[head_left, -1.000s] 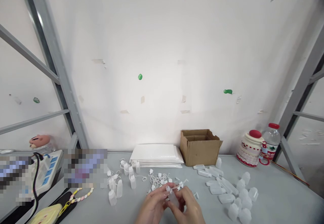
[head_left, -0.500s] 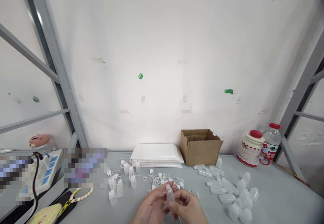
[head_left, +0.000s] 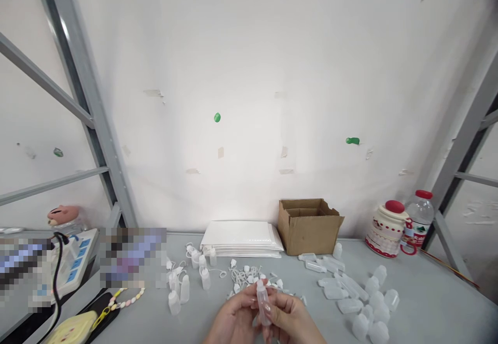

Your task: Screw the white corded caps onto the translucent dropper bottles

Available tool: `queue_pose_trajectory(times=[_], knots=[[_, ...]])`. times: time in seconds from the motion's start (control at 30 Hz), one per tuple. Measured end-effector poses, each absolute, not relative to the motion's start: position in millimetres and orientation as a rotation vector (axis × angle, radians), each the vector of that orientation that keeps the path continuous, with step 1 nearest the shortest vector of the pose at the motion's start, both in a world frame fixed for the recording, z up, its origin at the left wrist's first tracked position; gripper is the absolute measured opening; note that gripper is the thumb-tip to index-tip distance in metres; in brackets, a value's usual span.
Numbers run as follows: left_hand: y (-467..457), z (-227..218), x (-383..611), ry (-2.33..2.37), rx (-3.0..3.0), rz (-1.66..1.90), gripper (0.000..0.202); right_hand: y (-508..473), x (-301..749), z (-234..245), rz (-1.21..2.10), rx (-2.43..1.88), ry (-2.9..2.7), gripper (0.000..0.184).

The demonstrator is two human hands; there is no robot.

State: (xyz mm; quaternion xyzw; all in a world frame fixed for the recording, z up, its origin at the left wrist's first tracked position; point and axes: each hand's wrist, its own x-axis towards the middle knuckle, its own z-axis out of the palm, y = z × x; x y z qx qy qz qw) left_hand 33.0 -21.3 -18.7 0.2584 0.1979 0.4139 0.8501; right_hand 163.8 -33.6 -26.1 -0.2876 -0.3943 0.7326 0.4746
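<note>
At the bottom middle, my left hand (head_left: 233,318) and my right hand (head_left: 290,319) meet around one small translucent plastic bottle (head_left: 263,298), held upright with its tip pointing up. The fingers of both hands are closed on it. Just behind my hands lies a scatter of small white caps with loops (head_left: 245,274) on the grey table (head_left: 428,302). Several capped bottles (head_left: 184,288) stand to the left of my hands. A heap of uncapped bottles (head_left: 368,302) lies to the right.
A stack of white sheets (head_left: 241,237) and an open cardboard box (head_left: 308,224) stand against the wall. A red-lidded jar (head_left: 389,229) and a water bottle (head_left: 418,217) are at the far right. A power strip (head_left: 72,261) and a black case (head_left: 95,307) lie at the left.
The bottle has gone from lying tilted between my fingers to standing upright, and my hands have shifted slightly towards me.
</note>
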Motion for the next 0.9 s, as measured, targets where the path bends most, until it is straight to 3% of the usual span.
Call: queue_pose_trajectory(times=[0.33,0.9], knots=[[-20.9,-18.2,30.6,0.464,0.627,0.939,0.038,-32.6,158.9,-28.1,1.472,-0.845,-1.046,0.032],[-24.6,-5.9,34.4,0.679,0.376,0.897,0.02,-31.2,160.0,-36.4,1.746,-0.736,-1.035,0.036]])
